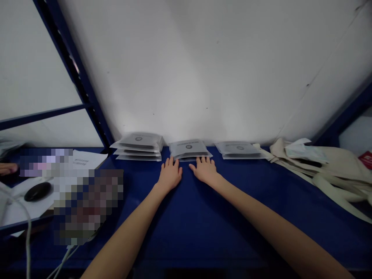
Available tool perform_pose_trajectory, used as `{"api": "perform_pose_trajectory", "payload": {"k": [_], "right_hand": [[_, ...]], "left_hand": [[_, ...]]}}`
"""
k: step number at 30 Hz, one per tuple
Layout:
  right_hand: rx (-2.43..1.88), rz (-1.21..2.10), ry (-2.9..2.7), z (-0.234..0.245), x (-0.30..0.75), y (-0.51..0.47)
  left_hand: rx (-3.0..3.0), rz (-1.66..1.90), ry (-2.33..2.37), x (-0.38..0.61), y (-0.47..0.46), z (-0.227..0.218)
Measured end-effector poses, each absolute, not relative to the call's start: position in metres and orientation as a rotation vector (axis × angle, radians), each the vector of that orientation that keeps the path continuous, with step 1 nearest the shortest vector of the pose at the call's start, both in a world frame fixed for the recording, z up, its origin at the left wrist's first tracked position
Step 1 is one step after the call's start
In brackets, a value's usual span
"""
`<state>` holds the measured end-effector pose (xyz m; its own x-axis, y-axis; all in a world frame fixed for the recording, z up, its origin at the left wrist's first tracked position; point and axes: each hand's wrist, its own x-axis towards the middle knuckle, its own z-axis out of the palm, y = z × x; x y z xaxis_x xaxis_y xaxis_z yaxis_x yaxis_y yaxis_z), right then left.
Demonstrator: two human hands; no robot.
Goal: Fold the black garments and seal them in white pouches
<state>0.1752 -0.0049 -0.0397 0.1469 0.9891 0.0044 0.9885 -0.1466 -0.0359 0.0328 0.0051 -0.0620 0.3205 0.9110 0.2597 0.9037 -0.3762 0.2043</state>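
Observation:
My left hand [170, 173] and my right hand [205, 169] lie flat on the blue shelf top [186, 217], fingers stretched out toward the wall. Their fingertips reach the near edge of the middle stack of clear plastic packets [188, 148], each packet with a dark round label. A taller stack of the same packets [138, 145] stands to the left, and a lower one [240, 149] to the right. Neither hand holds anything.
Cream cloth bags [325, 166] are heaped at the right. At the left lie papers [87, 158], a black computer mouse [37, 191], white cables [27, 232] and another person's fingers [7, 168]. A dark blue rack post [78, 77] rises at the left, with a white wall behind.

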Motion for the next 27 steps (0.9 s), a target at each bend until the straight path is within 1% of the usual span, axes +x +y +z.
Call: {"api": "perform_pose_trajectory", "payload": {"k": [4,9,14,17,22,24,27], "right_hand": [[-2.277,0.011,-2.080,-0.042,0.170,-0.010],[-1.840,-0.054,-2.256,-0.049,0.159,-0.007],[-1.575,0.115,-2.382,-0.054,0.159,0.001],[-1.492,0.156,-2.418,-0.053,0.159,0.000],[-1.538,0.022,-2.337,-0.044,0.146,-0.016],[-1.537,0.085,-2.211,-0.039,0.137,-0.024],[-1.474,0.370,-1.981,-0.036,0.127,-0.029]], "left_hand": [[2.266,0.774,1.798,0.029,0.013,-0.057],[2.045,0.949,1.786,0.021,0.023,-0.053],[1.819,1.066,1.618,0.016,0.034,-0.056],[1.646,1.114,1.525,0.017,0.039,-0.058],[1.390,1.148,1.395,0.018,0.038,-0.052],[1.291,1.173,1.356,0.018,0.035,-0.048],[1.146,1.202,1.331,0.018,0.031,-0.042]]}}
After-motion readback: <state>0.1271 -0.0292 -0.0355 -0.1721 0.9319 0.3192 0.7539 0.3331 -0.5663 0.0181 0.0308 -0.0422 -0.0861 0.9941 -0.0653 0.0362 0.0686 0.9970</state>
